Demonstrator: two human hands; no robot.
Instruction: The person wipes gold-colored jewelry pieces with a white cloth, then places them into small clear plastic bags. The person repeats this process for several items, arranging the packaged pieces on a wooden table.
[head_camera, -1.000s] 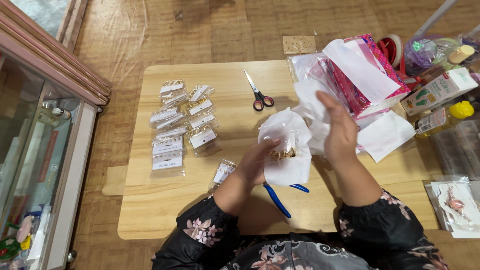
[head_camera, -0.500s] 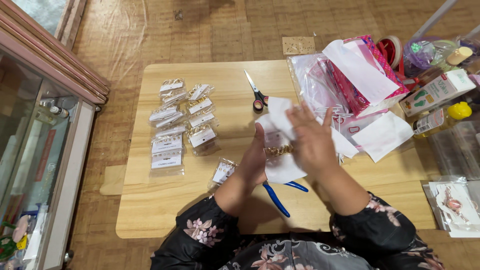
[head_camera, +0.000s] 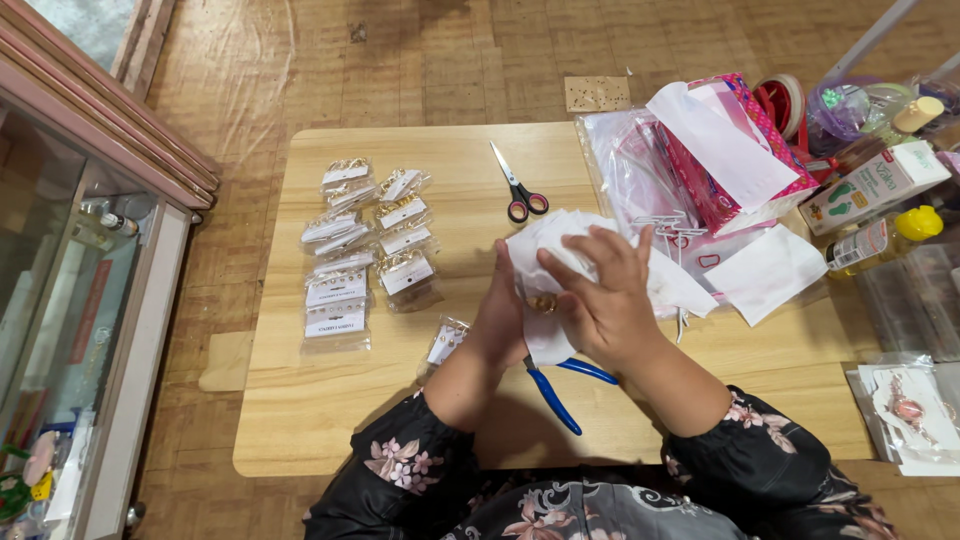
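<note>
Over the middle of the low wooden table (head_camera: 330, 420), my two hands met around a white tissue (head_camera: 545, 245) with a small gold piece (head_camera: 543, 301) tucked in it. My left hand (head_camera: 503, 315) was curled under the tissue, fingers closed on its lower part, though most of that grip sat behind the paper and my other hand. My right hand (head_camera: 605, 295) lay across the top, fingers half bent and spread, pressing the tissue from the far side; I could not tell how firmly it pinched. The gold piece showed only as a small glint between my thumbs, too small to make out its shape.

Blue-handled pliers (head_camera: 555, 395) lay on the table just beneath my wrists, their head hidden under my hands. Red-handled scissors (head_camera: 520, 190) rested closed, just beyond the tissue. To my left, rows of small clear packets (head_camera: 365, 260) with white cards lay flat, and one more packet (head_camera: 445, 340) sat half covered by my left forearm. On my right, a pink box (head_camera: 760, 120) stood among clear bags, with a loose tissue sheet (head_camera: 765, 270) beside it. Bottles and cartons further right were cut off by the edge.
</note>
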